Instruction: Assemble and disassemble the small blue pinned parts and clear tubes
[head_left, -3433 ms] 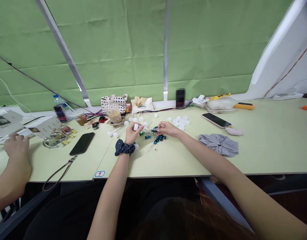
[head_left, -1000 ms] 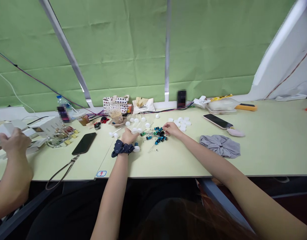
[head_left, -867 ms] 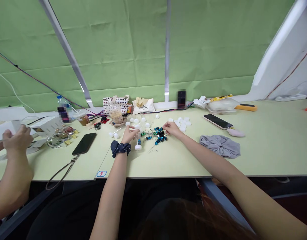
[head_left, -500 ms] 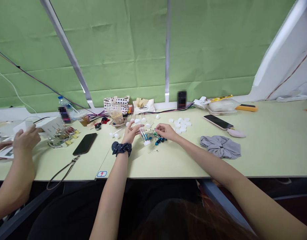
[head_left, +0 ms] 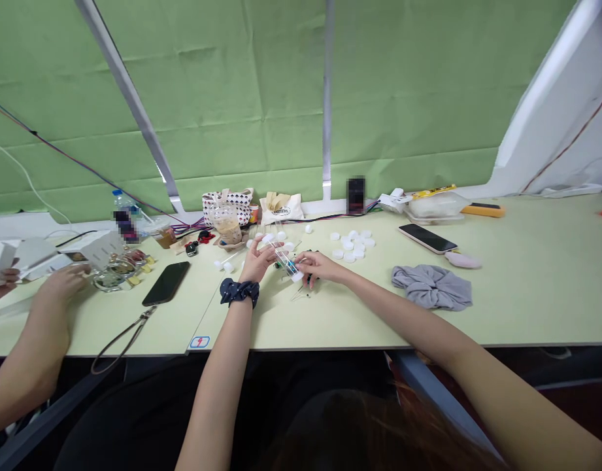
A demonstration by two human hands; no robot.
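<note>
Above table (head_left: 340, 320), left hand (head_left: 258, 263) holding clear tube (head_left: 284, 259), right hand (head_left: 322, 267) half-curled beside it, grip unclear

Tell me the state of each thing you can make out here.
Tube, tilted, white end down
Left hand, holding the tube
Right hand, at the tube's lower end
Caps, loose, clustered
Left phone, flat, screen dark
Right phone, flat, screen dark
Grey cloth, bunched
Bottle, upright, capped
Milky drink, partly full
</note>
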